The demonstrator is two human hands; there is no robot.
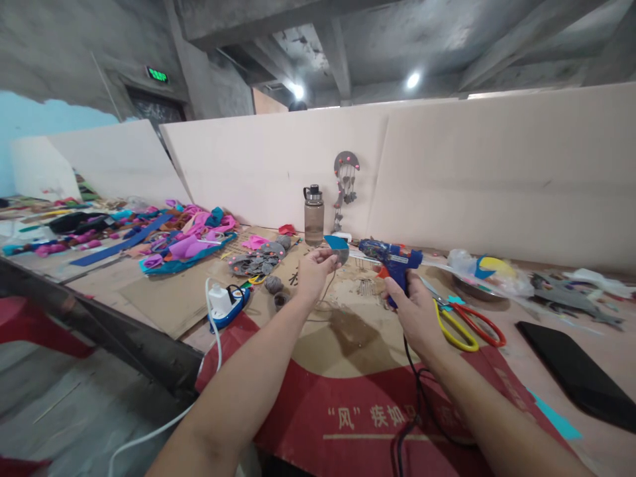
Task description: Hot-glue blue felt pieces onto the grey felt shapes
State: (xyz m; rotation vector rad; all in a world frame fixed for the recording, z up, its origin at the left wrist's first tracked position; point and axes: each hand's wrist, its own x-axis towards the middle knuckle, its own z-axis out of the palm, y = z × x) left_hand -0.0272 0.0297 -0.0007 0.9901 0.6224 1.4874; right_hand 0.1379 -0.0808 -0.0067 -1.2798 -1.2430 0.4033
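Observation:
My left hand [318, 273] pinches a small piece with a blue part [336, 243] and a grey part [340, 255], held above the cardboard. My right hand [415, 308] is wrapped round the handle of a blue glue gun [395, 262], whose nozzle points left toward that piece without touching it. From the gun a black cord [416, 377] runs down over the red printed cardboard [358, 411]. Just right of my right hand lie scissors with yellow and red handles [472, 328]. A ball of grey yarn [273, 285] sits left of my left wrist.
A water bottle [314, 215] stands at the back before a pale board [268, 165], where a grey moon-shaped hanging [346, 162] is fixed. Left are a power strip [233, 308] and coloured felt scraps [193, 235]. A black phone [579, 371] and a metal bowl [477, 288] lie right.

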